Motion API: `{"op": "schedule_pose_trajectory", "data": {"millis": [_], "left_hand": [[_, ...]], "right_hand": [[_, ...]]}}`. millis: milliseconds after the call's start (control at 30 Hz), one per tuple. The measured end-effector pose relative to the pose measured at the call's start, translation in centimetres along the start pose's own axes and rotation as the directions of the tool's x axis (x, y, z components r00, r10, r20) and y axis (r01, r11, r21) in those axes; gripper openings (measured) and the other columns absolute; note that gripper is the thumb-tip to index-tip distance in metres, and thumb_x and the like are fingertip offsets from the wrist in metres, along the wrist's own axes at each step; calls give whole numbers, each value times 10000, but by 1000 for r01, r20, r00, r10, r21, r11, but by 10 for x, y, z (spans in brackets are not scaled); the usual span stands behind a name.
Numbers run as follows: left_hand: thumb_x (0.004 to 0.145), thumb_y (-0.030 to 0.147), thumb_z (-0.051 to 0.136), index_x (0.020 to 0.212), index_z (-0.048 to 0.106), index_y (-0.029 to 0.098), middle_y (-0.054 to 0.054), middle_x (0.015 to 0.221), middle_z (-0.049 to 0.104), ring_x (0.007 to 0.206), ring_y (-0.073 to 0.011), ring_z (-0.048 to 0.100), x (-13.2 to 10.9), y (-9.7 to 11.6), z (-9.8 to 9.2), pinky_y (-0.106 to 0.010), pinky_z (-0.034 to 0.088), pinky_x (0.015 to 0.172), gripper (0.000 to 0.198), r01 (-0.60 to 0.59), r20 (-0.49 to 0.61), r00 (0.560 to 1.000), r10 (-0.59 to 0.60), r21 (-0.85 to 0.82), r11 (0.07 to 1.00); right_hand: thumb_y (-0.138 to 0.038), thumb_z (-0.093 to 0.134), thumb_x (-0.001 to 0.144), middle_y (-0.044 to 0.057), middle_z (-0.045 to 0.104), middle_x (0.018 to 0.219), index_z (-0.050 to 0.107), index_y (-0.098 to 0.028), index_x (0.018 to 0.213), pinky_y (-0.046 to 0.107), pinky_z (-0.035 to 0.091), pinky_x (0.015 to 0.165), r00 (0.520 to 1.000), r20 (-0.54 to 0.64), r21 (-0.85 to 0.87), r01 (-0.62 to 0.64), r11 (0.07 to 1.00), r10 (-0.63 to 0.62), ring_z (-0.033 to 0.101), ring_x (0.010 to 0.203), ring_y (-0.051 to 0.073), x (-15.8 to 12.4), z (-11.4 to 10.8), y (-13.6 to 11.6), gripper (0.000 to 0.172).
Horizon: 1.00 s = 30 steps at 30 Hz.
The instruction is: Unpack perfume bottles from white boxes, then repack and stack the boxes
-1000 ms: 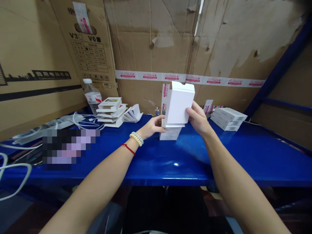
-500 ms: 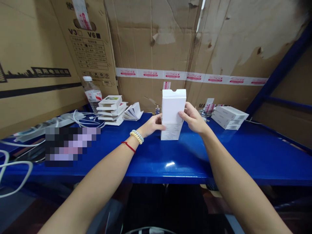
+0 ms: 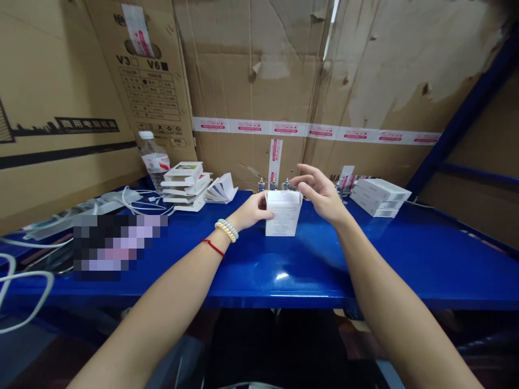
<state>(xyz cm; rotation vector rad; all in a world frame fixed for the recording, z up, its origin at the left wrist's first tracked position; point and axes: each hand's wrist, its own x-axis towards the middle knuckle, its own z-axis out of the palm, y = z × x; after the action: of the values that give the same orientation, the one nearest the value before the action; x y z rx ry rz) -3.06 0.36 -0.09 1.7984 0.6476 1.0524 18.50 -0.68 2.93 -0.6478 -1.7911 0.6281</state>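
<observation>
A small white box (image 3: 283,213) with printed text on its front stands upright on the blue shelf (image 3: 308,265). My left hand (image 3: 254,209) grips its left side, fingers curled round the edge. My right hand (image 3: 320,193) hovers just to the right of the box top, fingers spread apart and holding nothing.
A stack of white boxes (image 3: 380,196) lies at the right. Another stack of flat white packs (image 3: 185,183), folded leaflets (image 3: 221,189) and a water bottle (image 3: 154,160) stand at the left, with white cables (image 3: 133,202). Small vials (image 3: 272,185) stand behind the box. Cardboard walls (image 3: 259,81) close the back.
The tall white sleeve my right hand held over the box has gone down; the box now looks short and closed. My right hand let go and opened.
</observation>
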Motion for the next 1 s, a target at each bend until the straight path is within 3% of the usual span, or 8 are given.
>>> {"op": "schedule_pose_trajectory", "data": {"millis": [100,167,367,533,667,733,867,1000], "left_hand": [[575,172,707,1111,603,143,-83,1031,697,958,-243,648,0,-1,-1,-422,494,895,547,-5,9,1000,5,11,1000],[582,172,699,1131,597,156,-77,1041,691,944,-228,643,1,-3,-2,-400,498,866,558,-5,19,1000,5,19,1000],[575,163,691,1118,580,149,-72,1007,671,921,-221,638,0,-4,0,-376,500,833,554,-15,-10,1000,16,41,999],[584,161,726,1141,458,190,-34,918,650,858,-203,660,-1,-3,3,-354,527,772,618,-46,-108,993,42,-29,999],[585,168,743,1056,382,218,-5,885,627,808,-165,655,0,-5,3,-340,517,781,594,-85,-179,981,76,-43,995],[588,190,752,1037,360,227,-9,917,618,834,-164,649,1,-5,3,-350,508,808,597,-111,-212,972,99,-42,993],[578,212,754,1084,370,237,-22,985,591,891,-172,618,1,-3,3,-349,487,826,636,-126,-221,969,114,-42,991],[543,194,748,935,443,199,7,899,545,823,-140,554,0,1,3,-299,458,775,496,-106,-170,979,113,52,993]], "right_hand": [[-374,646,809,33,712,855,704,-234,891,364,476,764,996,83,-195,35,980,-19,630,812,196,0,1,-2,172],[-323,648,784,30,719,835,704,-229,768,380,469,785,989,140,-304,78,950,-37,634,813,207,0,-1,-1,111],[-367,657,763,43,717,934,677,-211,799,381,470,817,981,191,-325,82,942,-20,630,862,211,-1,-3,-1,162],[-357,682,740,48,690,971,644,-209,940,369,483,791,991,133,-243,24,970,9,619,871,206,-1,0,1,251],[-357,706,728,62,653,1038,607,-219,989,351,496,769,999,-43,-177,-1,984,-6,592,977,214,0,1,7,311],[-380,719,720,59,643,998,581,-220,992,338,501,731,993,-115,-89,-51,995,41,594,942,202,2,0,11,344],[-371,757,676,41,638,899,585,-213,910,340,515,729,990,-79,77,-111,991,117,602,837,173,4,-1,14,331],[-340,782,641,32,650,856,617,-199,856,345,519,751,989,-36,136,-137,981,143,606,787,157,5,-1,16,305]]}}
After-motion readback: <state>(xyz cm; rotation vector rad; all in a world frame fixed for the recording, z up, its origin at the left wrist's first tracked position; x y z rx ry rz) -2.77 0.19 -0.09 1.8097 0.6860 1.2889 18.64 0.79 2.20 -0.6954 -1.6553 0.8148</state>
